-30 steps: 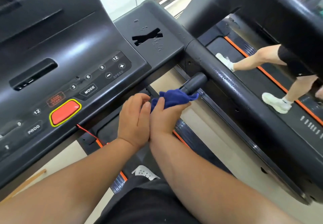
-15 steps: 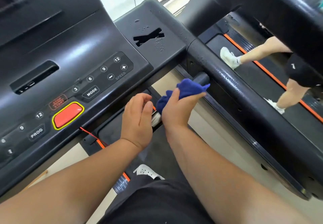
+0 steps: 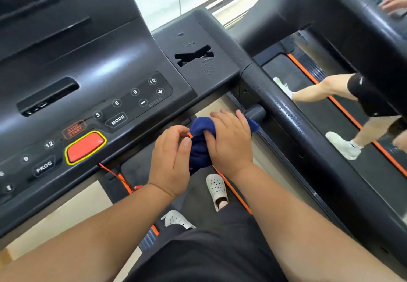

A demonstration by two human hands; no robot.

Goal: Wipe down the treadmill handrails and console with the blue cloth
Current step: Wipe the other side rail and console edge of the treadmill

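Note:
The blue cloth [image 3: 199, 147] is wrapped over the short inner handgrip [image 3: 255, 112] that sticks out below the console. My right hand [image 3: 230, 140] grips the cloth around that bar, fingers curled over the top. My left hand [image 3: 170, 160] is beside it, fingers loosely curled and its thumb against the cloth's left edge. The black console [image 3: 88, 96] with its buttons and red stop button [image 3: 84, 146] lies to the left. The right handrail [image 3: 293, 125] runs off to the lower right, speckled with droplets.
A red safety cord [image 3: 112, 175] hangs under the stop button. My white shoes [image 3: 217, 188] stand on the belt below. On the neighbouring treadmill [image 3: 343, 114] to the right another person's legs are running. Droplets sit on the console's right corner [image 3: 198, 55].
My right hand rolled over the handgrip, from gripping underneath to covering the cloth from above, and slid back toward my left hand. The other person's legs stepped on.

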